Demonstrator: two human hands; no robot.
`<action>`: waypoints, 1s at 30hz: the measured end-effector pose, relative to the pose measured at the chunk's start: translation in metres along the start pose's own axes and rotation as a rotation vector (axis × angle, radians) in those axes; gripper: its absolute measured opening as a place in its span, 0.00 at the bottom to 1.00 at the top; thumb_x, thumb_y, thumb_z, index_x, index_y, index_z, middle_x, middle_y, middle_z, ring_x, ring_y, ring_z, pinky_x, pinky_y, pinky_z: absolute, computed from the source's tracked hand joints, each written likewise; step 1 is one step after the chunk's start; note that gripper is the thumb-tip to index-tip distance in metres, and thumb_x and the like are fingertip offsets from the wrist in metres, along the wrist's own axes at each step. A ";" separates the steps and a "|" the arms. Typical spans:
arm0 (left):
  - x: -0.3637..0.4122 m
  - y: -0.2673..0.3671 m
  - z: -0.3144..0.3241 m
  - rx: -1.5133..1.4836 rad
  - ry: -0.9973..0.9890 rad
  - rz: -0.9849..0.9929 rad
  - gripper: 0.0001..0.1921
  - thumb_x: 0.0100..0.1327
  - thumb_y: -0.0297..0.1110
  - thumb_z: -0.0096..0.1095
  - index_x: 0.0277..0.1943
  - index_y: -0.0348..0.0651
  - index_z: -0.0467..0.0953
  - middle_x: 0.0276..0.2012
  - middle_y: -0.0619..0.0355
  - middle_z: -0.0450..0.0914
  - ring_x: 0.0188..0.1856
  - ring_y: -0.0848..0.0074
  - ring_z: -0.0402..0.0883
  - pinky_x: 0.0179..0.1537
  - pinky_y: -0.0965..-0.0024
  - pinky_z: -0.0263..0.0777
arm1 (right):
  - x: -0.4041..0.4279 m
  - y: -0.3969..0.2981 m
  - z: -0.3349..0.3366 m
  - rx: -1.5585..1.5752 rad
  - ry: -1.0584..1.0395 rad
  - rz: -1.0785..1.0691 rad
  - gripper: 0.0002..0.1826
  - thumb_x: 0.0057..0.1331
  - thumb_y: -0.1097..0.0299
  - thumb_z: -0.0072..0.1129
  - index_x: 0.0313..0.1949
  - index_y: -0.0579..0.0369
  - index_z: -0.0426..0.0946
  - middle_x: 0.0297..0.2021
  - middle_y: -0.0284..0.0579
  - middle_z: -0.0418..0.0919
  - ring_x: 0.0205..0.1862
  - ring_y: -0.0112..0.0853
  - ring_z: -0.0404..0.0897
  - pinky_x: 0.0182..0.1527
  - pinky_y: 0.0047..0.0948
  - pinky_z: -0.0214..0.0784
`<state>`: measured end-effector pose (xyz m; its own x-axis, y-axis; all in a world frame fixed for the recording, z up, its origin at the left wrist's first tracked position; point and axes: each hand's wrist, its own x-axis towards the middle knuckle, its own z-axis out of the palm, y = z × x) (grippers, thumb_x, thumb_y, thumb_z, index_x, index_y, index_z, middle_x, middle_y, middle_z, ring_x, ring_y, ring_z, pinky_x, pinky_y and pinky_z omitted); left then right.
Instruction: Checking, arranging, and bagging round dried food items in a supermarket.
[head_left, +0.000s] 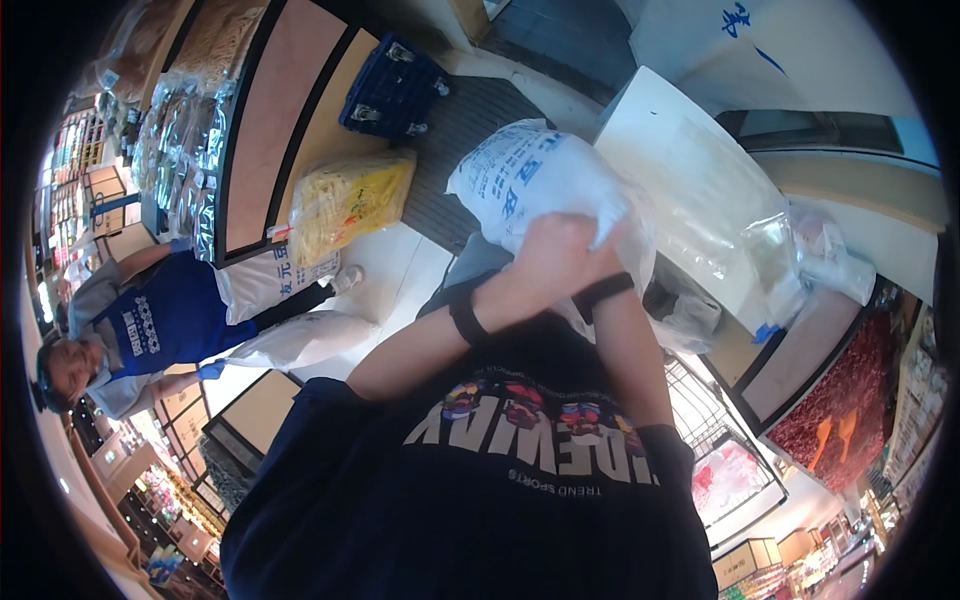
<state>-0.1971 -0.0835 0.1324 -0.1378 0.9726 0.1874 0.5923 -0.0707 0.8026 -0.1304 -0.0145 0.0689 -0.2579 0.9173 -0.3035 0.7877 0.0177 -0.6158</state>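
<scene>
A bulging white sack (517, 169) with blue printing stands upright in front of me. Its top is bunched together, and my left hand (553, 241) grips the gathered neck. Pressed close beside it, my right hand (611, 251) holds the same twisted neck, with a white tip of the sack sticking out above the fingers. The fingers overlap and are partly blurred, so their exact hold is hidden. Clear plastic (641, 225) hangs along the sack's right side. Each of my wrists wears a black band.
A blue plastic dolly (394, 90) with casters leans against a display counter, near a yellow plastic-wrapped package (352, 202). At right stand a long white box (690, 172) and a wire cart (712, 450). On the left, a co-worker (172, 315) in a blue apron grasps another white sack (300, 337).
</scene>
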 end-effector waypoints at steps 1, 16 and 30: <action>-0.005 0.005 0.002 0.027 -0.070 0.019 0.25 0.62 0.43 0.60 0.14 0.33 0.71 0.13 0.44 0.71 0.15 0.53 0.72 0.17 0.61 0.65 | 0.006 0.008 0.005 0.013 0.042 -0.036 0.19 0.63 0.59 0.51 0.44 0.63 0.74 0.40 0.59 0.78 0.43 0.53 0.78 0.45 0.42 0.72; 0.030 -0.072 -0.086 -0.207 0.147 -0.522 0.28 0.68 0.50 0.53 0.23 0.31 0.77 0.12 0.61 0.69 0.17 0.84 0.63 0.19 0.70 0.60 | -0.051 0.080 0.058 -0.142 -0.287 -0.423 0.31 0.64 0.48 0.50 0.56 0.61 0.68 0.54 0.65 0.69 0.57 0.56 0.68 0.58 0.42 0.63; 0.019 -0.149 -0.126 -0.009 0.251 -0.657 0.31 0.66 0.53 0.54 0.20 0.29 0.72 0.13 0.63 0.63 0.20 0.84 0.60 0.22 0.72 0.59 | -0.049 0.078 -0.013 -0.922 -0.699 -0.600 0.15 0.57 0.64 0.54 0.43 0.52 0.79 0.34 0.46 0.81 0.36 0.39 0.81 0.50 0.41 0.69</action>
<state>-0.3880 -0.0820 0.0879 -0.6447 0.7339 -0.2138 0.3172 0.5114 0.7987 -0.0490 -0.0527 0.0445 -0.7164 0.2759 -0.6408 0.4684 0.8710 -0.1486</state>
